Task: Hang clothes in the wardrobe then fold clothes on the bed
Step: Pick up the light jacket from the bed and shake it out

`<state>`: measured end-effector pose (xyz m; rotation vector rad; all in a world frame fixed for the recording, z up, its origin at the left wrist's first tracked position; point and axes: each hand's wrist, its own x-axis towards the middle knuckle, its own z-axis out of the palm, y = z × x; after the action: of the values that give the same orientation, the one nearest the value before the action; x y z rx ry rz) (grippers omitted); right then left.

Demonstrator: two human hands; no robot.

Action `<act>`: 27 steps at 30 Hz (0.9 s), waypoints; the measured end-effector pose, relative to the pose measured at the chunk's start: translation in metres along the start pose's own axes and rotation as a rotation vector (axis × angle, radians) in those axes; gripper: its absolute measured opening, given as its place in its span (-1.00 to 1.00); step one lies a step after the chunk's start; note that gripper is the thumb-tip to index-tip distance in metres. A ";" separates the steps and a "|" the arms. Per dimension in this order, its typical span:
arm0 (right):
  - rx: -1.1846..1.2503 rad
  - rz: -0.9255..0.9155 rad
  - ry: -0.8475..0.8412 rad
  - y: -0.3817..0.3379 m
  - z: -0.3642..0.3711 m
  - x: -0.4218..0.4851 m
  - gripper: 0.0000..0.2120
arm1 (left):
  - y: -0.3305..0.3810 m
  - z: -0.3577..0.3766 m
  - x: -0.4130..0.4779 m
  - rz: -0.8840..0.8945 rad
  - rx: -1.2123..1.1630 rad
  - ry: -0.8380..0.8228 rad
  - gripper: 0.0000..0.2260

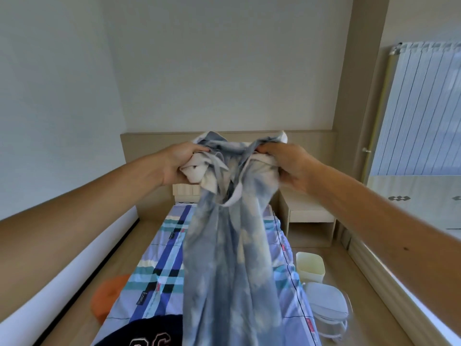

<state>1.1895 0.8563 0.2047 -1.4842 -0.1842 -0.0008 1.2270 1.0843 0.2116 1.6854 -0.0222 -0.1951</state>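
I hold a pale blue, cloud-patterned garment (229, 265) with white trim up in front of me, above the bed. My left hand (180, 162) grips a bunched white part of its top on the left. My right hand (287, 163) grips the top on the right. The cloth hangs down long between my arms over the bed's blue plaid sheet (162, 268). A dark navy garment with white and red lettering (149, 333) lies on the sheet at the bottom edge, partly hidden by the hanging cloth.
An orange item (108, 295) lies on the wooden ledge left of the bed. On the floor to the right stand a cream bin (310, 267) and a white lidded basket (326, 305). A bedside cabinet (309, 221) and a curtained window (419, 108) are further right.
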 end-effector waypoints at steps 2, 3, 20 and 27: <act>-0.025 -0.062 -0.087 -0.007 0.016 -0.002 -0.94 | 0.007 0.016 -0.008 0.088 0.010 -0.031 -0.81; -0.042 -0.098 -0.123 -0.011 0.023 -0.003 -0.88 | 0.009 0.023 -0.013 0.141 0.046 -0.053 -0.73; -0.505 -0.173 -0.467 0.031 -0.041 0.038 -0.17 | -0.019 0.015 0.008 0.462 0.296 -0.250 -0.56; -0.835 -0.158 -0.277 0.071 -0.039 0.079 -0.86 | -0.056 0.008 0.054 0.416 0.612 -0.177 -0.72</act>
<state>1.2801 0.8328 0.1408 -2.2960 -0.5758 0.0010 1.2733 1.0767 0.1493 2.2182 -0.6132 -0.0183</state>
